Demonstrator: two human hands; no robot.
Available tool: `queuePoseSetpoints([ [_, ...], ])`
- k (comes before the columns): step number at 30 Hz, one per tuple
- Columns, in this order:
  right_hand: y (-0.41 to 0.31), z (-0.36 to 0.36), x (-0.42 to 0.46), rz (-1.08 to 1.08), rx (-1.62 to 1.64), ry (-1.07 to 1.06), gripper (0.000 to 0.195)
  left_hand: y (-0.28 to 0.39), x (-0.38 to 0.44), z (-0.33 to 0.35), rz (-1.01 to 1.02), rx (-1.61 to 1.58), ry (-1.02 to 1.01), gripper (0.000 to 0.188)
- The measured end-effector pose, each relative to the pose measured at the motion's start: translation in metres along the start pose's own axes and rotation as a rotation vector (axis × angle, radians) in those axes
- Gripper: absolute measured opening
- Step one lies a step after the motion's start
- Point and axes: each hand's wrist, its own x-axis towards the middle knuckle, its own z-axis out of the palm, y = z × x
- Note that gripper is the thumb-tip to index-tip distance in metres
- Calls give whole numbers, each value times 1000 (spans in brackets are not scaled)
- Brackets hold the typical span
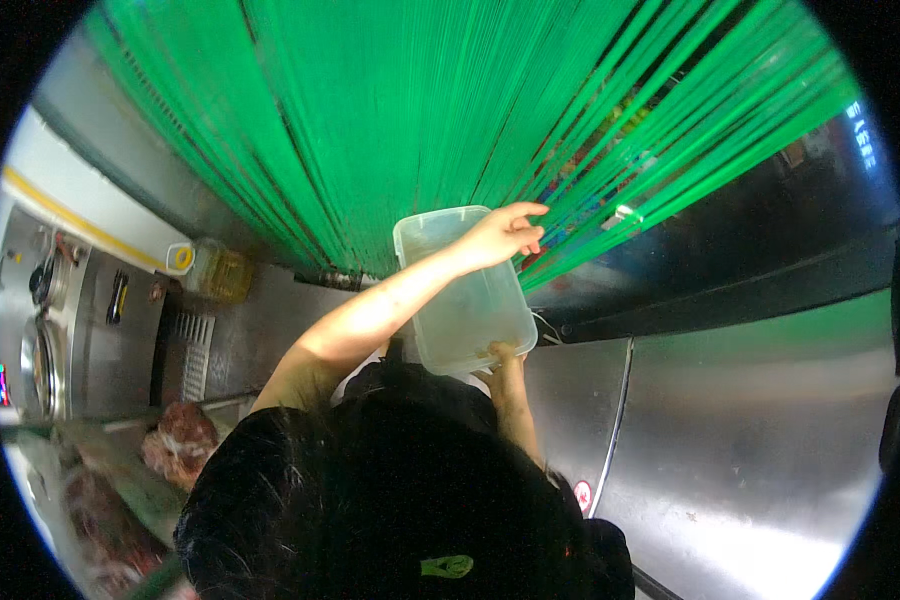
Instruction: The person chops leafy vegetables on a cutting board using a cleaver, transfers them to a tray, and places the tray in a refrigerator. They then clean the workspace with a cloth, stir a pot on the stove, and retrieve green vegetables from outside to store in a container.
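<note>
A rectangular translucent plastic tub [469, 315] is tilted in front of my chest. My right hand [504, 360] grips its near right corner, thumb over the rim. Crossing above the tub, my left arm reaches to the right. My left hand [504, 236] is past the tub's far right side, index finger extended and the other fingers partly curled, with no object seen in it. Its fingertips are at the strands of a green string curtain [390, 112]; whether they touch is unclear. The strands hang close together before me and part into gaps on the right.
Left stands a plastic jug [225, 274] of yellowish liquid beside a steel counter [97, 330]. A round metal pan [43, 367] sits farther left. Raw meat [184, 439] is behind my left shoulder. Stainless panels [720, 420] line my right, below a dark ledge [720, 277].
</note>
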Motion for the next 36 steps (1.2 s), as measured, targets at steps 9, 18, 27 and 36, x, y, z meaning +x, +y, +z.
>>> queuePoseSetpoints([
  [9,-29,62,78,37,53,5,66,-41,147,-199,300,978,175,29],
  [18,-64,10,191,42,231,198,54,60,6,-434,114,350,1025,56],
  [27,-124,13,270,271,585,251,61,104,-138,-344,99,516,1442,82],
  [36,-147,57,353,236,660,560,50,69,-171,-329,-87,515,1518,61],
])
